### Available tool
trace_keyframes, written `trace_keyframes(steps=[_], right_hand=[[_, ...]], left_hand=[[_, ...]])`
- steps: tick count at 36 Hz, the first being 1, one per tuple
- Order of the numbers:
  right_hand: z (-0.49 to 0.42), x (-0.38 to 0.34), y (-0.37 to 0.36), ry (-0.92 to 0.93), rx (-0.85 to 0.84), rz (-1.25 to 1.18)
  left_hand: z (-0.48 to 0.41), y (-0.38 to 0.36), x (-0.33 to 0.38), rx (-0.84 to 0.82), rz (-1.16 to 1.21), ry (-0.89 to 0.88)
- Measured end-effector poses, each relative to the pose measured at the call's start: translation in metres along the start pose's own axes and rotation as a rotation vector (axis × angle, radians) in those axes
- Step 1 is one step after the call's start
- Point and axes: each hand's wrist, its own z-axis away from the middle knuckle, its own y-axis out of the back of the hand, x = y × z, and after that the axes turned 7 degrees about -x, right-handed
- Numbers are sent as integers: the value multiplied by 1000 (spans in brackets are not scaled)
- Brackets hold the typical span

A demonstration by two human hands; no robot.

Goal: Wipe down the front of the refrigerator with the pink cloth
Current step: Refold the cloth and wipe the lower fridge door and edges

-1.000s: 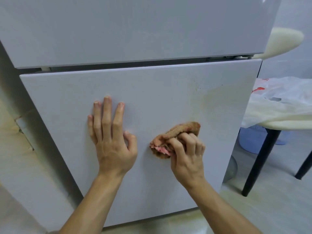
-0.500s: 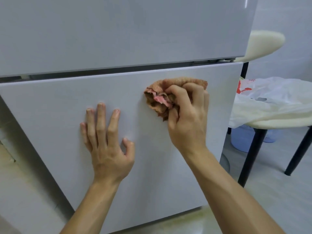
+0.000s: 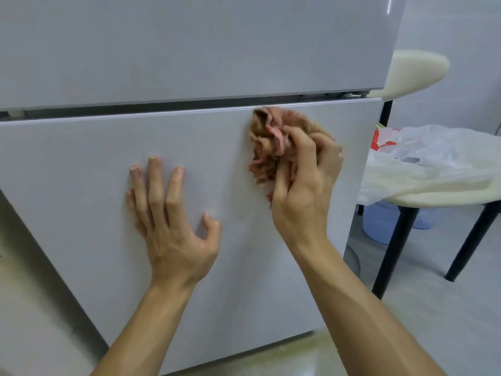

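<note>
The refrigerator (image 3: 189, 63) front looks smooth and glossy, the pink cloth (image 3: 267, 147) rough, crumpled terry fabric.

Right side of scene: round cream table top (image 3: 447, 196) on thin black legs (image 3: 393, 248), two legs plainly visible. A crumpled white plastic bag (image 3: 439, 147) with red print lies on the top and drapes over its near-left edge. Under the table, on the floor: pale blue tub (image 3: 377, 226), partly hidden by the front leg. Farther back, higher: a cream padded oval (image 3: 417, 69) above a black post (image 3: 386, 113); cannot tell if chair or stool. Floor (image 3: 447, 327) pale, glossy. Far wall (image 3: 461, 33) white. Small pale rounded shape (image 3: 352, 257) low beside the tub, not identifiable.
</note>
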Motion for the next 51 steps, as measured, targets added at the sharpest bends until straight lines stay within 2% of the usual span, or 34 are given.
trace_keyframes(steps=[4,8,14,18,23,29,34,36,40,44,47,51], right_hand=[[-15,-2,1,50,37,15],[30,32,-10,132,21,152],[126,89,0,140,-209,317],[119,92,8,142,-297,320],[64,55,10,42,-165,193],[-15,23,20,60,-9,104],[0,33,8,83,56,145],[31,51,-1,71,45,185],[108,96,0,57,-92,294],[127,115,13,119,-202,368],[108,107,16,109,-185,333],[64,81,17,85,-60,238]], left_hand=[[-1,0,5,-27,-7,-25],[-1,0,5,-51,-14,-15],[-1,-4,6,-45,-32,-6],[-1,-5,9,-39,-25,3],[-3,-7,16,-14,3,36],[-4,-6,19,-22,33,30],[-2,-6,11,-29,6,5],[-2,-7,11,-26,3,5],[-2,-9,12,-15,-6,10],[-1,-10,11,-7,-20,7],[-2,-12,13,-5,-25,10],[-2,-13,18,10,-17,33]])
